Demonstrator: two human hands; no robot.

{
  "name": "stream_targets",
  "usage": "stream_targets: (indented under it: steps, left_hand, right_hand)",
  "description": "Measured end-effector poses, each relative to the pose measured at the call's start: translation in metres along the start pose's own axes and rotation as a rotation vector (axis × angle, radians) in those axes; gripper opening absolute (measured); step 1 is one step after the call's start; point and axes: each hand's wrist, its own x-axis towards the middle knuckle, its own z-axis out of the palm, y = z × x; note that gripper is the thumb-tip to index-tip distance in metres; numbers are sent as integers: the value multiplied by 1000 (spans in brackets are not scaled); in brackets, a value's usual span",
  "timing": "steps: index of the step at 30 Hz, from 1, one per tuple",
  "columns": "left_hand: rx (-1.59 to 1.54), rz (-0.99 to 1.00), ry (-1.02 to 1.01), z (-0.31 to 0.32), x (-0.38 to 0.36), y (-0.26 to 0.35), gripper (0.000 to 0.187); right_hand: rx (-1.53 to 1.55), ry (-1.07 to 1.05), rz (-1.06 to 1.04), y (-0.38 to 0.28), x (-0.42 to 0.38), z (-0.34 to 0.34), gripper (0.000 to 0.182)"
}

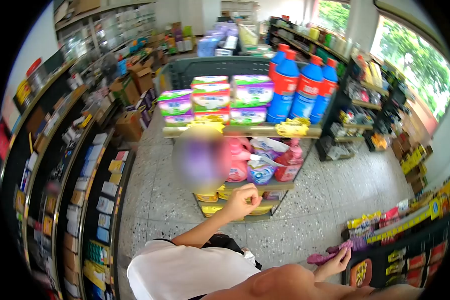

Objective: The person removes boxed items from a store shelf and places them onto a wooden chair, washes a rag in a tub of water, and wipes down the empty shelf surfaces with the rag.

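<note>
My left hand (242, 201) is closed in a loose fist before the lower shelves of a display rack, and nothing shows between its fingers. Behind it, on the middle shelf, are pink pump bottles (288, 162) and a white-and-purple pouch (261, 171). Down at the right, my right hand (333, 263) grips a crumpled purple cloth (330, 254), close to a low shelf of packets. The rack's top shelf holds boxed packs (210, 97) in green, purple and red, plus several blue-and-red bottles (285, 85).
Tall shelving (67, 190) with small boxed goods runs along the left. Cardboard boxes (130, 125) stand on the speckled floor (150, 190) behind it. At lower right is a low shelf (410, 227) with a yellow strip. A blurred patch covers part of the rack's left side.
</note>
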Motion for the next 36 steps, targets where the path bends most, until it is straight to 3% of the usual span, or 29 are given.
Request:
stream_targets:
  steps: [2,3,8,12,17,23,29,32,36]
  left_hand:
    - [-12,17,-14,-6,2,-6,25]
    - [7,-12,-50,25,6,3,25]
    - [0,-17,-92,57,28,0,26]
    - [-47,-9,-118,92,44,-9,26]
    - [-72,-31,-170,124,69,-25,27]
    - [-170,-92,-250,171,114,-58,28]
    - [-194,23,-331,220,173,-71,26]
    - [-217,29,-400,243,200,-88,23]
    - [-263,-126,-418,274,222,-101,16]
  right_hand:
    - [-30,47,-49,-14,-16,4,21]
    - [-10,95,-27,-1,0,-17,20]
    - [30,145,7,17,12,-46,19]
    - [-70,275,-88,28,34,-61,18]
    - [-9,315,-23,28,54,-52,17]
    - [-46,393,-94,38,97,-24,18]
    - [-27,412,-27,44,149,9,16]
    - [-161,455,-138,64,171,16,16]
    - [-97,466,-53,81,191,14,17]
